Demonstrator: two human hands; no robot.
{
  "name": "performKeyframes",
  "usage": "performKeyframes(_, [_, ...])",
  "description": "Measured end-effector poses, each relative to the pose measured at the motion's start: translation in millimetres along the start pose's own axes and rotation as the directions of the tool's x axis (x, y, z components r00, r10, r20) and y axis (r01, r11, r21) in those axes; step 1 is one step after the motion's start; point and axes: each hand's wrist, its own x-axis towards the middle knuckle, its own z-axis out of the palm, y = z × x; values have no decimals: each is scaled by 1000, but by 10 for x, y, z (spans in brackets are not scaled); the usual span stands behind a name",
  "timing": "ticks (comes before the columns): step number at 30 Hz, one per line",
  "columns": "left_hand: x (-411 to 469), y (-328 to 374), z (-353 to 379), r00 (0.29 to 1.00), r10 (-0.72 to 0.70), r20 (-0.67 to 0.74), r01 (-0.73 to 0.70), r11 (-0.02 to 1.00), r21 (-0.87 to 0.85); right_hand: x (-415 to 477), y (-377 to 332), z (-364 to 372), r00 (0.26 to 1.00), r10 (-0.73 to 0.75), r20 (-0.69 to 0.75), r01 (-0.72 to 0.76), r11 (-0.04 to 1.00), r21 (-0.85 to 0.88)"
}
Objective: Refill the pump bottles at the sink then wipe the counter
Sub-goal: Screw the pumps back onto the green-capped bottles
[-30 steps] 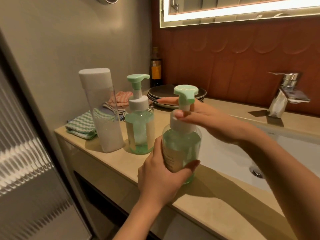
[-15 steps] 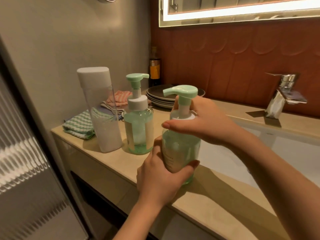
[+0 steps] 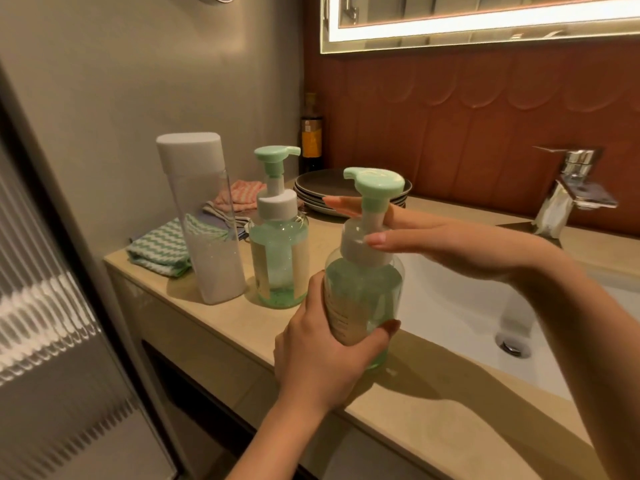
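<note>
Standing on the beige counter point(image 3: 239, 323) beside the sink basin point(image 3: 450, 306): near pump bottle point(image 3: 363, 299), body grasped by the left hand point(image 3: 322, 355); right hand point(image 3: 433, 237) released, fingers straight, thumb against the white collar point(image 3: 356, 252); second pump bottle point(image 3: 278, 258) and refill container point(image 3: 204, 230) to its left.

Left to right on counter point(image 3: 221, 327): container point(image 3: 207, 237), far bottle point(image 3: 278, 261), near bottle point(image 3: 363, 299), apparently at sink point(image 3: 450, 313) edge.
</note>
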Motion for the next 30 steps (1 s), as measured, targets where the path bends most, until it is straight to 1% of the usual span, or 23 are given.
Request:
performKeyframes(2, [2, -2, 1, 1000, -6, -3, 6, 1000, -8, 20, -4, -11, 999, -5, -32, 4, 999, -37])
performKeyframes(5, [2, -3, 9, 1000, -1, -6, 1, 1000, -1, 76, -2, 12, 982, -33, -187, 4, 988, -157])
performKeyframes(8, [2, -8, 8, 1000, -18, -6, 18, 1000, -19, 156, -2, 107, 930, -67, -360, -44, 956, -290])
performKeyframes(10, [9, -3, 5, 1000, -21, -2, 21, 999, -32, 209, 15, 194, 886, -92, -455, -56, 952, -302])
performKeyframes(11, [12, -2, 6, 1000, -24, -1, 24, 999, -31, 226, 29, 228, 865, -100, -492, -62, 951, -302])
performKeyframes(13, [12, -7, 9, 999, -35, -1, 35, 999, -26, 240, 43, 282, 841, -149, -520, -60, 930, -363])
performKeyframes(15, [6, -12, 10, 999, -36, -8, 36, 999, -31, 229, 25, 317, 837, -195, -512, -53, 901, -430])
performKeyframes(16, [6, -12, 9, 999, -36, -12, 35, 999, -39, 215, 1, 321, 848, -191, -495, -57, 895, -443])
performKeyframes(18, [6, -11, 8, 999, -35, -19, 34, 998, -48, 181, -34, 293, 897, -138, -421, -55, 908, -415])
performKeyframes(19, [7, -9, 5, 999, -32, -21, 31, 998, -49, 164, -30, 262, 926, -110, -360, -29, 933, -359])
performKeyframes(21, [6, -7, 2, 1000, -17, -24, 16, 999, -32, 111, -37, 192, 977, -60, -206, 28, 987, -157])
performKeyframes(22, [5, -8, 4, 1000, -7, -23, 7, 1000, -21, 83, -32, 153, 990, -37, -135, 29, 998, -60])
performKeyframes(23, [4, -12, 6, 1000, 0, -21, 0, 1000, -11, 61, -12, 105, 996, -26, -83, 26, 1000, -3])
performKeyframes(25, [3, -35, 16, 1000, 15, -19, -15, 1000, 4, 48, 17, 43, 999, -24, -23, 24, 999, 25])
performKeyframes(27, [5, -48, 25, 1000, 21, -22, -20, 1000, 2, 59, 40, 15, 1000, -24, -20, 24, 1000, 0])
performKeyframes(30, [8, -54, 34, 1000, 12, -26, -13, 1000, -10, 98, 31, 40, 989, -48, -142, 41, 998, -50])
